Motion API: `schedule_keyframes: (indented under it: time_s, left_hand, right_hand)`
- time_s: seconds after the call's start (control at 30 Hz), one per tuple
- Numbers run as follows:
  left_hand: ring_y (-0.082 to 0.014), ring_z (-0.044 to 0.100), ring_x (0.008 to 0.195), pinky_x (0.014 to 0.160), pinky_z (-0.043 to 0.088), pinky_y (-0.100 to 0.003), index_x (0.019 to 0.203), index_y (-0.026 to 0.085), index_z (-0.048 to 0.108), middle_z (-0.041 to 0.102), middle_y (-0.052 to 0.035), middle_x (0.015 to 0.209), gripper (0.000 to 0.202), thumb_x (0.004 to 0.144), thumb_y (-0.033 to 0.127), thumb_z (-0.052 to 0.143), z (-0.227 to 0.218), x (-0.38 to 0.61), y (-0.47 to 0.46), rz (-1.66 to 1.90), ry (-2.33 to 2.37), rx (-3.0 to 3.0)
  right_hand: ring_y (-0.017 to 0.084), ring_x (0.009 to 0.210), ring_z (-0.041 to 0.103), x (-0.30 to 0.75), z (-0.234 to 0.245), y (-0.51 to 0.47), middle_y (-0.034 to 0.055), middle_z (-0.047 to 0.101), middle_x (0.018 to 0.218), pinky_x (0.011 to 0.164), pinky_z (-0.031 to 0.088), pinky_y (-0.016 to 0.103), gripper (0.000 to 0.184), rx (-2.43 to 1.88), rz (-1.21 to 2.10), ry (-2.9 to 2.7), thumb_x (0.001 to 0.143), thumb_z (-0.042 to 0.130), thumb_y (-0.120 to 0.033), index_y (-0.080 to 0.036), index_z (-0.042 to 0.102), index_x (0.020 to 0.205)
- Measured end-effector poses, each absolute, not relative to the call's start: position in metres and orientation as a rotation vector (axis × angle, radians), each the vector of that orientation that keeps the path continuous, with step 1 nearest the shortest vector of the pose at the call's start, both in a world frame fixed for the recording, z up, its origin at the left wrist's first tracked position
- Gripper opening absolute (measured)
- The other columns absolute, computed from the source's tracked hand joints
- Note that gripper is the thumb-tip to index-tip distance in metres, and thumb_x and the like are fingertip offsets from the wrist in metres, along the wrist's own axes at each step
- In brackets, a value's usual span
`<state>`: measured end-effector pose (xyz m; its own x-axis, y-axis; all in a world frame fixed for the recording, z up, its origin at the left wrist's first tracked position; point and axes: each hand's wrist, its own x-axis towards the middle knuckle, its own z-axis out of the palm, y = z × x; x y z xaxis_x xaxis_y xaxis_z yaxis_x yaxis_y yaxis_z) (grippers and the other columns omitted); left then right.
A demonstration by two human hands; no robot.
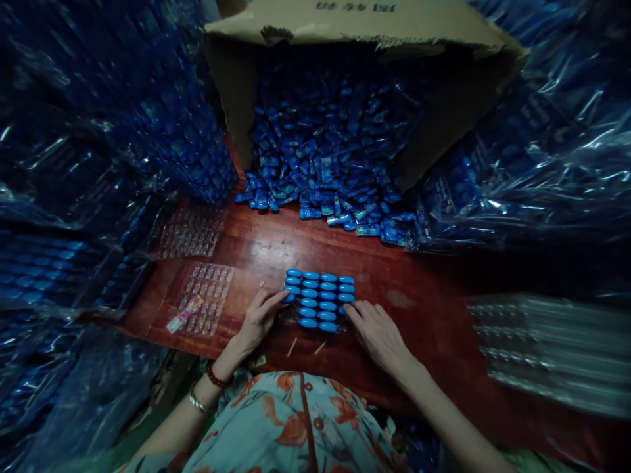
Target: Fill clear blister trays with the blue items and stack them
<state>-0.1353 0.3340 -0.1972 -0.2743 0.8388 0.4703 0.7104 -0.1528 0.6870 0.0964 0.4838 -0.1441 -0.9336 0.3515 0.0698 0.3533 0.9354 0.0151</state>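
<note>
A clear blister tray (296, 316) lies on the red-brown wooden table (419, 295) in front of me, with several blue capsule-shaped pieces (319, 295) set in its rows. My left hand (260, 318) rests at the tray's left edge. Its fingers are stretched toward the nearest blue pieces and touch them. My right hand (377, 334) lies at the tray's right edge, fingers extended and flat, fingertips by the rightmost pieces. Neither hand visibly holds anything.
A tipped cardboard box (355, 26) at the back spills a heap of blue pieces (325, 171) onto the table. Empty clear trays (210, 295) lie at the left, one with a small pink wrapper (185, 314). Plastic bags of blue goods (98, 131) crowd both sides. Stacked clear trays (552, 348) sit right.
</note>
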Motion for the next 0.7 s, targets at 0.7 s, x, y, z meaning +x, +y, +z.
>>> schedule_keyframes:
  time_s: [0.7]
  left_hand:
    - [-0.0188, 0.055, 0.096, 0.079, 0.05, -0.031, 0.13, 0.029, 0.048, 0.058, -0.0094, 0.108, 0.041, 0.091, 0.018, 0.044, -0.169, -0.175, 0.343, 0.859, 1.811, 2.382]
  right_hand:
    - [0.019, 0.092, 0.053, 0.1, -0.16, 0.505, 0.0098, 0.06, 0.095, 0.077, 0.044, 0.032, 0.029, -0.452, 0.133, -2.614, 0.09, 0.047, -0.02, -0.017, 0.059, 0.116]
